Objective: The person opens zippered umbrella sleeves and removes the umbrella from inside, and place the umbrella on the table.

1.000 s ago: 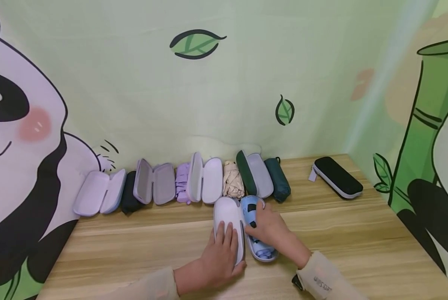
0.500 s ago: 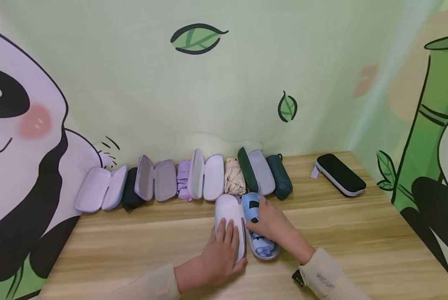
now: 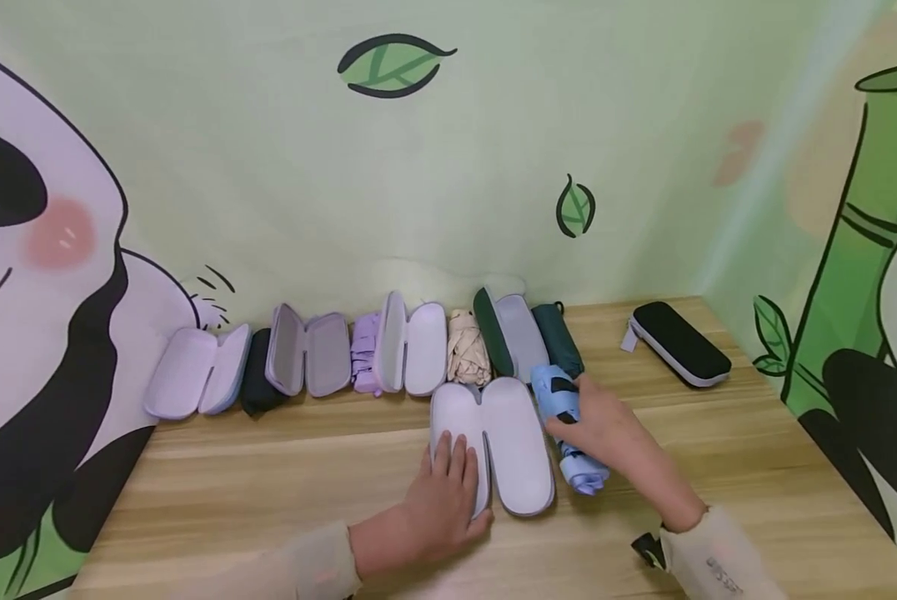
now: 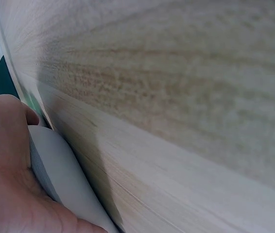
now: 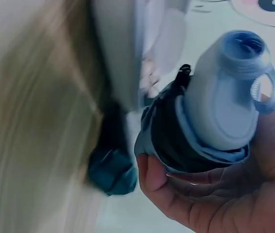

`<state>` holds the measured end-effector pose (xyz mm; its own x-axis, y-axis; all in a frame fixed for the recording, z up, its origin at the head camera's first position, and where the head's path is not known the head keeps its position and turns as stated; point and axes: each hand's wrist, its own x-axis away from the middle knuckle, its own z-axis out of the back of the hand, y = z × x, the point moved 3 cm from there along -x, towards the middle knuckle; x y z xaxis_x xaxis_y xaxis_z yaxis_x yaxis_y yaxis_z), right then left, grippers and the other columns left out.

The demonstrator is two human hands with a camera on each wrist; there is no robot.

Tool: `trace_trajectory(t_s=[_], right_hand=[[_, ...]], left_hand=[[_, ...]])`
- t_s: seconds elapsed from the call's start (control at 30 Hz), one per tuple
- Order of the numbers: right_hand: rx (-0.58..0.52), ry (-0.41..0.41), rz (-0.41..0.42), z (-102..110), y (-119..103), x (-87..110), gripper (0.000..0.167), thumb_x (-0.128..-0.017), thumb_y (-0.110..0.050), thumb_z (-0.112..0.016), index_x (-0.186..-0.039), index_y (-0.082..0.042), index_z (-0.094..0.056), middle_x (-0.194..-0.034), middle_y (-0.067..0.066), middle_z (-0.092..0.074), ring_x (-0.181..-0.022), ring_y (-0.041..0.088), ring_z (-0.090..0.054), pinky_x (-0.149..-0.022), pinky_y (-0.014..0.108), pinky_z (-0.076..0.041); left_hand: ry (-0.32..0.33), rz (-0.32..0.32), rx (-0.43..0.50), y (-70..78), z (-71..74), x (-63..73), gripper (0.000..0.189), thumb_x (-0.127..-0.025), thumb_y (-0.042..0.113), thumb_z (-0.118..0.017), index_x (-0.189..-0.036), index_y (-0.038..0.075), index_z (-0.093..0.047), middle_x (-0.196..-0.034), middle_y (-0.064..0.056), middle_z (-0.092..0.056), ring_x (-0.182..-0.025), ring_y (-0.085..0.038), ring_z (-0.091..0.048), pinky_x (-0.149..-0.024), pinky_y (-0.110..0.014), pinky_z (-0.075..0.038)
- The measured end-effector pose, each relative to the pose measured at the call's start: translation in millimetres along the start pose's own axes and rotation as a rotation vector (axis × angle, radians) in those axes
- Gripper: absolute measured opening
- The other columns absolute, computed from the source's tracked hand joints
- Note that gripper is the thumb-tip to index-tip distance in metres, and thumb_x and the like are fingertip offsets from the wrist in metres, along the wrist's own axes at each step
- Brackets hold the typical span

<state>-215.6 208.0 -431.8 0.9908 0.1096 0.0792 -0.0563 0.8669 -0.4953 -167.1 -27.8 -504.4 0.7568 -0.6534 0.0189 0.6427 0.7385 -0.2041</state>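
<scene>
An unzipped case [image 3: 519,450] with a pale lining lies flat, its two halves spread like a book. My left hand [image 3: 437,496] rests on the left half with fingers extended over the lining; the left wrist view shows this hand [image 4: 11,170] against the case's side [image 4: 62,162]. To the right of the case, my right hand [image 3: 606,421] grips a rolled blue folding umbrella [image 3: 549,392]. The right wrist view shows the umbrella's pale blue handle [image 5: 225,97] with its loop, and my fingers curled round the dark-patterned fabric. The umbrella's far end is hidden there.
Along the back stand spread cases [image 3: 182,375], [image 3: 328,354], [image 3: 426,350] and a green one [image 3: 519,333]. Folded umbrellas in black [image 3: 261,375], purple [image 3: 364,354], beige [image 3: 467,350] and dark green [image 3: 557,337] lie between them. A closed black case [image 3: 681,342] lies right.
My right hand has lifted the blue umbrella out of the right half of the case and moved it right. My left hand has stayed on the left half.
</scene>
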Motion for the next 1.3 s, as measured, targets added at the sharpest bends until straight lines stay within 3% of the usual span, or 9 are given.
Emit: trace_trajectory(t_s=[0.37, 0.6, 0.83, 1.3], right_hand=[[0.060, -0.036, -0.021, -20, 25, -1.7, 0.090, -0.086, -0.032, -0.073, -0.144, 0.021, -0.029, -0.135, 0.042, -0.046, -0.111, 0.048, -0.059, -0.092, 0.058, -0.050], [0.096, 0.024, 0.029, -30, 22, -5.3, 0.085, -0.083, -0.029, -0.078, -0.137, 0.022, -0.035, -0.128, 0.039, -0.051, -0.110, 0.048, -0.058, -0.091, 0.057, -0.051], [0.135, 0.065, 0.042, -38, 21, -4.6, 0.075, -0.081, -0.028, -0.081, -0.125, 0.020, -0.042, -0.114, 0.035, -0.054, -0.100, 0.044, -0.061, -0.086, 0.055, -0.053], [0.142, 0.032, 0.026, -40, 18, -5.4, 0.081, -0.086, -0.031, -0.078, -0.136, 0.019, -0.038, -0.128, 0.038, -0.050, -0.115, 0.047, -0.055, -0.094, 0.057, -0.050]], left_hand=[[-0.034, -0.001, 0.019, 0.0, 8.2, 1.9, 0.080, -0.100, 0.059, -0.043, -0.147, -0.006, -0.045, -0.151, -0.029, -0.044, -0.142, -0.048, -0.039, -0.111, -0.057, -0.038], [0.013, -0.010, 0.019, -0.9, 6.3, 1.6, 0.081, -0.100, 0.058, -0.045, -0.145, -0.009, -0.047, -0.149, -0.031, -0.046, -0.139, -0.050, -0.041, -0.109, -0.059, -0.040], [-0.018, 0.008, 0.010, -0.6, 3.3, 0.6, 0.081, -0.100, 0.059, -0.044, -0.147, -0.007, -0.045, -0.151, -0.029, -0.044, -0.141, -0.048, -0.039, -0.111, -0.058, -0.038], [0.000, 0.011, -0.007, -1.2, 5.2, 0.1, 0.080, -0.100, 0.059, -0.044, -0.146, -0.007, -0.046, -0.150, -0.029, -0.045, -0.140, -0.048, -0.040, -0.110, -0.057, -0.039]])
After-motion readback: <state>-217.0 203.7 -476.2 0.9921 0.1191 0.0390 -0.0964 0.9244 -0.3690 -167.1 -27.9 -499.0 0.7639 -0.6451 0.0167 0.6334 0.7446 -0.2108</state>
